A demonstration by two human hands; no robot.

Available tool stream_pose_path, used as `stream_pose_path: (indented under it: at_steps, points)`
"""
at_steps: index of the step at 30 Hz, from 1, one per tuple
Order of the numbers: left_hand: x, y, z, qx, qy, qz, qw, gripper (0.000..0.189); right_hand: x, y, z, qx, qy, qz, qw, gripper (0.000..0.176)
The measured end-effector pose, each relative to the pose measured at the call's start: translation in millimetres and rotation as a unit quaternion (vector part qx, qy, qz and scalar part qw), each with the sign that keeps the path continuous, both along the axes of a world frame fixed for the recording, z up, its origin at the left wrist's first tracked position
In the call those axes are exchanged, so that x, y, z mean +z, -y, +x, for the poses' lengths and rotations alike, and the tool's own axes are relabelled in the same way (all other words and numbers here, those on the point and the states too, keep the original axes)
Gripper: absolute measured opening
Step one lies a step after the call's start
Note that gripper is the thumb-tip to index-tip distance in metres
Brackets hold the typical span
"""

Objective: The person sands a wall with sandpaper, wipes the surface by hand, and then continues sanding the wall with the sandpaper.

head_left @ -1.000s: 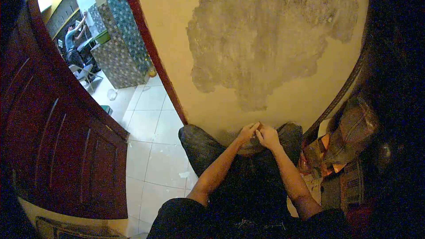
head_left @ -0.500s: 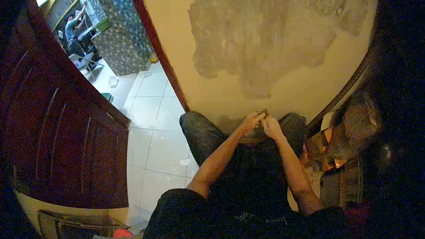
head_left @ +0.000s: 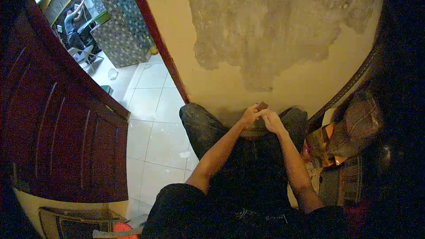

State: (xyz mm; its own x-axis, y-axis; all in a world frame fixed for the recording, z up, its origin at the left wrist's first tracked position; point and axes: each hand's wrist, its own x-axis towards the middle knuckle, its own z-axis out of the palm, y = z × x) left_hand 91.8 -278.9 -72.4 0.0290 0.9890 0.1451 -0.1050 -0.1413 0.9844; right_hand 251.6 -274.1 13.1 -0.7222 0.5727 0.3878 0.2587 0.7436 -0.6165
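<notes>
My left hand [head_left: 251, 116] and my right hand [head_left: 272, 121] meet in front of the wall, between my bent knees. Their closed fingers pinch a small flat brown piece of what looks like sandpaper [head_left: 263, 105]; its lower part is hidden by the fingers. Directly ahead stands the yellowish wall [head_left: 212, 90], with a large rough grey patch [head_left: 265, 26] across its upper part. The hands are low, below the patch's bottom edge, and seem apart from the wall surface.
A dark red panelled door [head_left: 66, 128] stands at left, beside white floor tiles [head_left: 166, 141] with pale scraps. Bags [head_left: 354, 126] crowd the right side. A red object [head_left: 125, 229] lies lower left. Beyond the doorway, another person [head_left: 72, 26] reaches up near a folding chair [head_left: 84, 55].
The view has tilted slightly. My hands appear a little higher in view, still together, and more of the brown piece shows above the fingers. The distant person's posture has shifted slightly.
</notes>
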Motion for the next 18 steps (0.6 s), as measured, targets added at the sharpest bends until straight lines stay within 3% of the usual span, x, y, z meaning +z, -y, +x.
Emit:
stream_pose_path:
  at_steps: [5,11,13,16,18]
  points:
    - [29,13,5,0.005,0.031,-0.08,0.996,0.036,0,0,0,-0.063,0.021,0.043,0.997,0.028]
    - [39,20,2,-0.012,0.071,-0.155,0.985,0.031,-9,-4,2,-0.094,0.043,-0.026,0.994,0.037]
    - [38,21,2,0.027,0.132,-0.186,0.973,0.031,-19,-10,-1,-0.081,0.09,0.047,0.991,0.035]
    - [25,20,-1,0.017,0.09,-0.084,0.992,0.034,-8,-3,-5,-0.024,-0.012,0.056,0.998,0.033]
    - [20,16,-4,0.001,0.08,-0.089,0.993,0.035,-8,-2,-2,-0.026,0.008,0.054,0.998,0.031]
